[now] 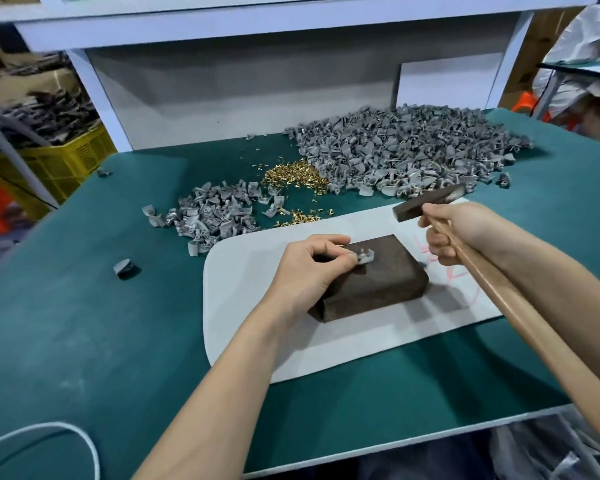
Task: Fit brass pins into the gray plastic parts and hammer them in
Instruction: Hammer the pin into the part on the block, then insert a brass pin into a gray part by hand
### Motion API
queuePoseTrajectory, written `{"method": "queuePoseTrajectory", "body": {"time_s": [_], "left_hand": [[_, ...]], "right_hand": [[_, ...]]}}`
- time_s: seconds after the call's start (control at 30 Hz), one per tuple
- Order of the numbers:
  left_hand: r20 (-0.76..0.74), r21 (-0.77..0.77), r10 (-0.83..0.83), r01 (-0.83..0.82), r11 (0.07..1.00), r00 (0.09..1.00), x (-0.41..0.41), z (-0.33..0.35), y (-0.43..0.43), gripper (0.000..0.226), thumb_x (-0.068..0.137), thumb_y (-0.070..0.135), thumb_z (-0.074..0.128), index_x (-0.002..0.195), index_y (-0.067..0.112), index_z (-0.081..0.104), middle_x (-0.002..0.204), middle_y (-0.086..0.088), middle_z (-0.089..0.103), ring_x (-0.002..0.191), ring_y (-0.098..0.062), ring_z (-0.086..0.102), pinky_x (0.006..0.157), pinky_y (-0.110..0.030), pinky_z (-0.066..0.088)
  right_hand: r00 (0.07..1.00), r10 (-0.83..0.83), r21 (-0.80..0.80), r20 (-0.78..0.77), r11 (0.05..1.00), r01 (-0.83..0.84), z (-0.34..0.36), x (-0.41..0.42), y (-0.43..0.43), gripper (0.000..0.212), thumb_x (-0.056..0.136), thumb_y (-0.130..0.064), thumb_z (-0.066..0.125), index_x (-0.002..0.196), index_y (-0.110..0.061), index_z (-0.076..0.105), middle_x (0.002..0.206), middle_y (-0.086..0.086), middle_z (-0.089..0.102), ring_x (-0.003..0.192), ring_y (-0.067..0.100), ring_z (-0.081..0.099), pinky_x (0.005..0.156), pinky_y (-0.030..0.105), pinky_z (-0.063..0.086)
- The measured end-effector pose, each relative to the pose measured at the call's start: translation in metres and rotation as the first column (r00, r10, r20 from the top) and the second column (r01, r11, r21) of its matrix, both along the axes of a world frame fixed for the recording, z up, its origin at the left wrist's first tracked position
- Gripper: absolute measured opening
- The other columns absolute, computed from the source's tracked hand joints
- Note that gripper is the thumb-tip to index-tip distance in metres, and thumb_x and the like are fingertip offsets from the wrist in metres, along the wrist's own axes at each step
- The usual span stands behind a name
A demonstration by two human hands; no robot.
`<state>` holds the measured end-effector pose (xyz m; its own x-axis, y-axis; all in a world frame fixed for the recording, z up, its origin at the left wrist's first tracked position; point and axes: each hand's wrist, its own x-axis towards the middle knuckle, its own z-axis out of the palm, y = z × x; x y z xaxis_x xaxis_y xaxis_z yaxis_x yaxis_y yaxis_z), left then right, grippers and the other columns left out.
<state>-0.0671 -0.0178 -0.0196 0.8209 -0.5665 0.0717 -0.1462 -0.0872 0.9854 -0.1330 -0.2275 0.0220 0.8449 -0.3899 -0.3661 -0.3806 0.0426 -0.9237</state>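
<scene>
My left hand [312, 268] pinches a gray plastic part [365, 256] and holds it down on top of a dark metal block [381, 282]. My right hand [454, 233] grips the wooden handle of a hammer [426, 203], whose dark head is raised above and to the right of the block. A heap of brass pins [293, 176] lies behind the block. A large pile of gray parts [409, 147] covers the back right of the table, and a smaller pile of gray parts [211, 211] lies to the left of the pins.
The block sits on a white mat [257, 306] over the green table top [83, 323]. A single gray part [123, 268] lies at the left. A white cable [66, 431] loops at the front left. Yellow crates [66, 161] stand beyond the left edge.
</scene>
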Motion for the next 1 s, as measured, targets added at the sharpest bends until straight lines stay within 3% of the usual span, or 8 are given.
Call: {"method": "queuePoseTrajectory", "body": {"time_s": [0.3, 0.43, 0.57, 0.67, 0.73, 0.8, 0.9, 1.0], "left_hand": [[-0.004, 0.085, -0.016, 0.017, 0.996, 1.0, -0.001, 0.004, 0.006, 0.02, 0.081, 0.011, 0.072, 0.063, 0.021, 0.072, 0.107, 0.013, 0.068, 0.1, 0.001, 0.061, 0.085, -0.017, 0.043], [-0.047, 0.194, -0.012, 0.021, 0.981, 0.999, 0.005, 0.022, 0.02, 0.02, 0.082, 0.006, 0.069, 0.065, 0.017, 0.071, 0.11, 0.007, 0.069, 0.098, 0.004, 0.063, 0.078, -0.004, 0.043], [0.029, 0.246, 0.041, -0.047, 0.968, 0.999, 0.03, 0.066, -0.01, 0.008, 0.081, 0.02, 0.071, 0.074, 0.015, 0.074, 0.095, 0.007, 0.074, 0.082, -0.007, 0.065, 0.075, -0.018, 0.045], [0.184, 0.201, 0.05, -0.087, 0.976, 0.982, 0.07, 0.105, -0.069, 0.017, 0.083, 0.032, 0.07, 0.09, 0.017, 0.074, 0.09, 0.006, 0.073, 0.073, -0.006, 0.065, 0.074, -0.026, 0.048], [0.361, 0.322, 0.109, -0.233, 0.918, 0.926, 0.103, 0.115, -0.099, 0.019, 0.087, 0.031, 0.068, 0.097, 0.015, 0.072, 0.089, 0.002, 0.071, 0.065, -0.002, 0.062, 0.072, -0.028, 0.049], [0.472, 0.548, 0.047, -0.334, 0.767, 0.88, 0.131, 0.099, -0.108, 0.027, 0.09, 0.025, 0.064, 0.113, 0.011, 0.067, 0.113, -0.005, 0.067, 0.092, -0.01, 0.064, 0.094, -0.031, 0.047], [0.432, 0.785, -0.235, -0.235, 0.574, 0.871, 0.136, 0.051, -0.091, 0.038, 0.089, 0.024, 0.064, 0.126, 0.013, 0.06, 0.134, -0.005, 0.057, 0.119, -0.021, 0.055, 0.103, -0.029, 0.038], [0.512, 0.768, -0.324, -0.254, 0.588, 0.795, 0.127, 0.019, -0.083, 0.03, 0.087, 0.013, 0.063, 0.116, 0.007, 0.066, 0.12, -0.008, 0.066, 0.112, -0.022, 0.06, 0.098, -0.027, 0.043]], "right_hand": [[0.981, 0.126, 0.047, -0.148, 0.992, -0.12, -0.018, 0.033, -0.022, 0.032, 0.101, -0.028, 0.039, 0.077, -0.009, 0.046, 0.043, -0.005, 0.039, 0.029, 0.008, 0.032, 0.027, 0.014, 0.026], [0.989, 0.104, -0.24, -0.107, 0.963, -0.127, -0.027, 0.036, -0.022, 0.032, 0.095, -0.024, 0.052, 0.074, -0.002, 0.058, 0.04, 0.002, 0.049, 0.027, 0.013, 0.039, 0.03, 0.016, 0.031], [0.998, 0.066, -0.393, -0.012, 0.917, -0.066, -0.038, 0.039, -0.019, 0.031, 0.089, -0.023, 0.06, 0.065, -0.004, 0.059, 0.044, 0.005, 0.059, 0.031, 0.019, 0.051, 0.039, 0.021, 0.039], [0.999, 0.014, -0.69, -0.037, 0.723, -0.036, -0.039, 0.041, -0.016, 0.039, 0.085, -0.028, 0.062, 0.053, -0.008, 0.055, 0.049, 0.006, 0.055, 0.044, 0.02, 0.052, 0.044, 0.023, 0.036], [0.998, -0.03, -0.846, -0.048, 0.532, -0.025, -0.037, 0.038, -0.012, 0.04, 0.085, -0.034, 0.061, 0.054, -0.01, 0.051, 0.053, 0.003, 0.046, 0.056, 0.025, 0.045, 0.052, 0.025, 0.034], [0.994, -0.083, -0.912, -0.072, 0.408, -0.031, -0.036, 0.033, -0.012, 0.035, 0.084, -0.043, 0.059, 0.068, -0.012, 0.057, 0.062, 0.005, 0.045, 0.065, 0.029, 0.045, 0.06, 0.028, 0.036], [0.99, -0.094, -0.944, -0.102, 0.324, -0.067, -0.035, 0.03, -0.011, 0.035, 0.086, -0.05, 0.054, 0.082, -0.017, 0.064, 0.08, 0.01, 0.06, 0.08, 0.033, 0.057, 0.064, 0.031, 0.036], [0.992, -0.1, -0.949, -0.08, 0.313, -0.045, -0.035, 0.031, -0.012, 0.036, 0.087, -0.05, 0.053, 0.093, -0.016, 0.063, 0.096, 0.011, 0.065, 0.093, 0.035, 0.06, 0.066, 0.032, 0.034]]}}
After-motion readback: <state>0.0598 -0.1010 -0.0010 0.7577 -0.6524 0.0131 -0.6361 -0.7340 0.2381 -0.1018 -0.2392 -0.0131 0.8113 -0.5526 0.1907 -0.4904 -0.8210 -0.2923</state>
